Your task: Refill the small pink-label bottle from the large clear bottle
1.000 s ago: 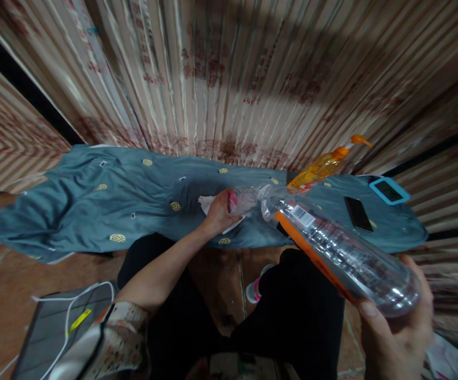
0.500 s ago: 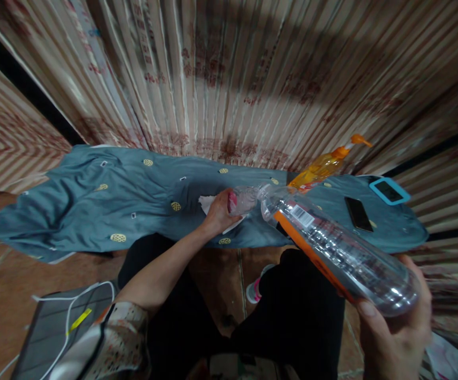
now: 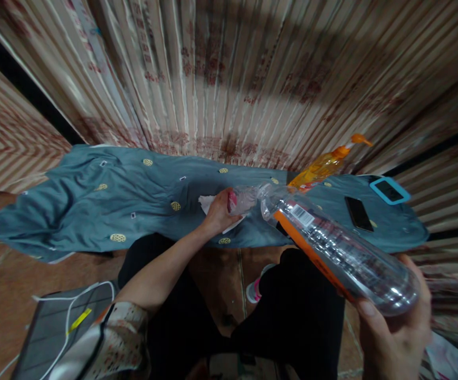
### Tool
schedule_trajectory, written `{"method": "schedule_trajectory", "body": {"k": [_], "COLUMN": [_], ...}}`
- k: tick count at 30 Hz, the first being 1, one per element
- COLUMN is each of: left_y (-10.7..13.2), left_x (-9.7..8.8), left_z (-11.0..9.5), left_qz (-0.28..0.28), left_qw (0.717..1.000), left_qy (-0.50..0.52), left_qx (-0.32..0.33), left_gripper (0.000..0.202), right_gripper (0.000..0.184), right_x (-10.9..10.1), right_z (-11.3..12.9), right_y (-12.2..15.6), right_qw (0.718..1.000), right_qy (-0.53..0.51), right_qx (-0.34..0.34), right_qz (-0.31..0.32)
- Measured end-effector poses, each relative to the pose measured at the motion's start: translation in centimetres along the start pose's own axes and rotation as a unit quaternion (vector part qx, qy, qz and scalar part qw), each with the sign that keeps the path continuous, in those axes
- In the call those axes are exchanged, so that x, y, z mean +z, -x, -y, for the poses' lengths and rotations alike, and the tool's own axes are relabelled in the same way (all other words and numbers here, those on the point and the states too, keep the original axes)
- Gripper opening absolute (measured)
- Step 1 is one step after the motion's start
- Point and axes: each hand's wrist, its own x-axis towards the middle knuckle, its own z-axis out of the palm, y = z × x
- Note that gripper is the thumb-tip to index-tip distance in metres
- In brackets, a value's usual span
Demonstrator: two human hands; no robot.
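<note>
My right hand (image 3: 399, 322) is wrapped round the base of a large clear plastic bottle (image 3: 343, 248) with an orange label and a barcode. The bottle slants so that its neck points to the upper left. My left hand (image 3: 219, 214) grips a small clear plastic bottle (image 3: 247, 198) with a pink label patch, over the cloth. The two bottle mouths meet or nearly meet; I cannot tell whether they touch. A crumpled white tissue (image 3: 206, 202) lies beneath my left hand. Whether any liquid is inside the large bottle is hard to make out.
A blue-green patterned cloth (image 3: 74, 200) covers the narrow table. Behind the large bottle stands an orange pump bottle (image 3: 320, 168). A dark phone (image 3: 359, 214) and a blue-framed device (image 3: 390, 190) lie at the right. Pleated curtains (image 3: 229, 79) hang close behind.
</note>
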Motion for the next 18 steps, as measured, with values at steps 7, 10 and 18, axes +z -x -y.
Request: {"method": "schedule_trajectory", "body": {"k": [7, 10, 18], "left_y": [0.0, 0.0, 0.0], "left_x": [-0.1, -0.1, -0.1], "left_z": [-0.2, -0.2, -0.1], "left_qz": [0.002, 0.004, 0.002], "left_qw": [1.0, 1.0, 1.0], "left_qy": [-0.001, -0.002, 0.002], "left_qx": [-0.003, -0.006, 0.004], "left_gripper": [0.091, 0.09, 0.088], "right_gripper": [0.11, 0.107, 0.11], "right_x": [0.0, -0.1, -0.1], "right_z": [0.0, -0.3, -1.2], "right_y": [-0.1, -0.1, -0.2], "right_qw": [1.0, 1.0, 1.0], "right_qy": [0.001, 0.002, 0.001], "right_qx": [-0.011, -0.017, 0.001], "right_qz": [0.007, 0.012, -0.008]}}
